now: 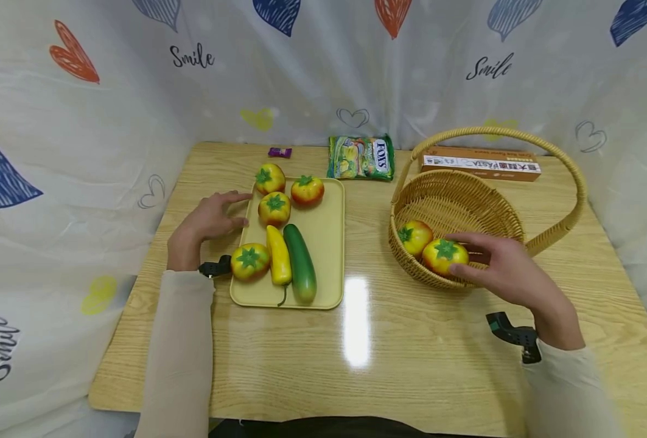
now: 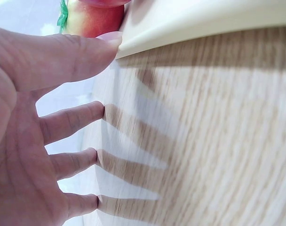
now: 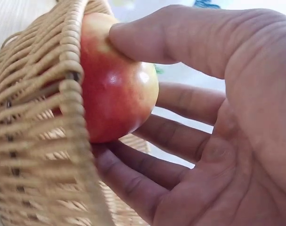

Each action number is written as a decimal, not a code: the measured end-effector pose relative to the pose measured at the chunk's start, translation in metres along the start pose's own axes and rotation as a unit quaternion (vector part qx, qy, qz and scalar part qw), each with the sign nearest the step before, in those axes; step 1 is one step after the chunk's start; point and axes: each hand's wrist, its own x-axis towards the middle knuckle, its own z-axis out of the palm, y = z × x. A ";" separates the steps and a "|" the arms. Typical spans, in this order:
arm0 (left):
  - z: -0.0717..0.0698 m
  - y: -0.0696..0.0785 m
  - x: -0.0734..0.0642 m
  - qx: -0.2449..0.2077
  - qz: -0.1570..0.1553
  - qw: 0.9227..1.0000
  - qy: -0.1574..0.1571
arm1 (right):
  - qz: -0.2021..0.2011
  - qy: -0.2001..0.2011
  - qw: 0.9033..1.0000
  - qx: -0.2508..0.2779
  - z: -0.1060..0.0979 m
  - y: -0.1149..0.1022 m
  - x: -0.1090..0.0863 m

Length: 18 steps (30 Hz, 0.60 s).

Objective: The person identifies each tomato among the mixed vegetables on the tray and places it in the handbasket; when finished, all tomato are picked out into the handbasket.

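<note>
Your right hand [image 1: 501, 263] grips a fruit [image 1: 440, 258] at the basket [image 1: 479, 198] rim; your left hand [image 1: 209, 218], fingers apart, is by the tray [image 1: 328, 243].

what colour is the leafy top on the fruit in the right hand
The leafy top is green, clearest in the head view.

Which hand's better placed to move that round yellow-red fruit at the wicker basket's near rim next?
Probably right: the right hand grips that fruit; the left hand is at the yellow tray.
</note>
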 end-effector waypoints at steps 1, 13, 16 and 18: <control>0.000 0.000 0.000 0.000 -0.001 1.000 -0.001 | 0.001 -0.003 1.000 -0.002 0.002 0.001 0.002; 0.000 0.004 0.000 -0.002 -0.006 1.000 -0.005 | 0.011 0.023 1.000 -0.005 0.023 0.006 0.028; -0.001 0.005 -0.001 -0.005 -0.007 1.000 -0.004 | 0.006 0.023 1.000 0.002 0.026 0.006 0.032; -0.001 0.005 -0.002 -0.007 -0.007 1.000 -0.003 | 0.006 0.020 1.000 0.002 0.026 0.006 0.032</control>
